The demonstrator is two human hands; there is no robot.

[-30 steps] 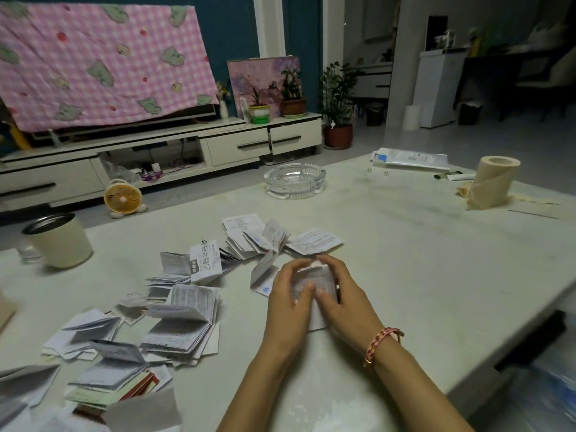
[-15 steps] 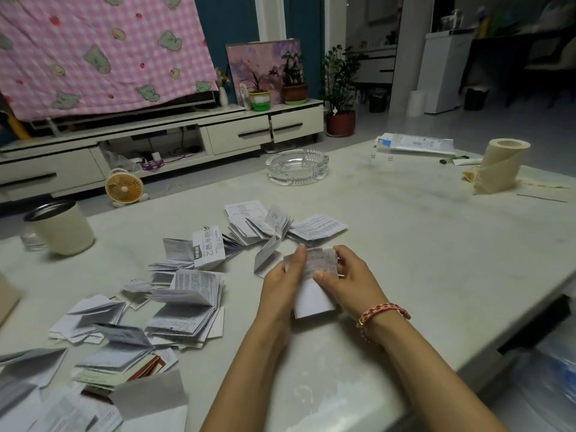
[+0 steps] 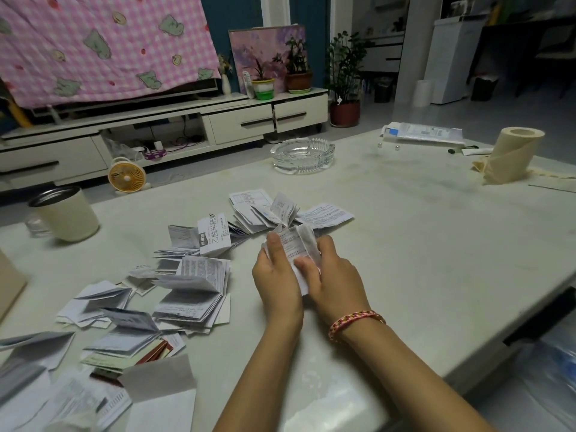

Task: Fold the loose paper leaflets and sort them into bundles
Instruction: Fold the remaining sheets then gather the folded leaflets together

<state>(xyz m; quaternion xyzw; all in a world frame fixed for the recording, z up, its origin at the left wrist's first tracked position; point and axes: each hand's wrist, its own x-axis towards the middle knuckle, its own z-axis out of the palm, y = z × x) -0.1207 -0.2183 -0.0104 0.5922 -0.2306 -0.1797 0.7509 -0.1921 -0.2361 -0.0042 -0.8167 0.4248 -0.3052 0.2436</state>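
A: What is found leftmost?
B: A cup (image 3: 67,215), then folded leaflets (image 3: 193,291) strewn on the table (image 3: 420,244); bold Chinese characters are printed on one booklet (image 3: 215,233), upside down.
A: And the hands?
B: A fine-print leaflet (image 3: 299,244), unreadable, is pinched mid-table by left hand (image 3: 277,282) and right hand (image 3: 336,285). Bare tabletop is left rightward to the edge.
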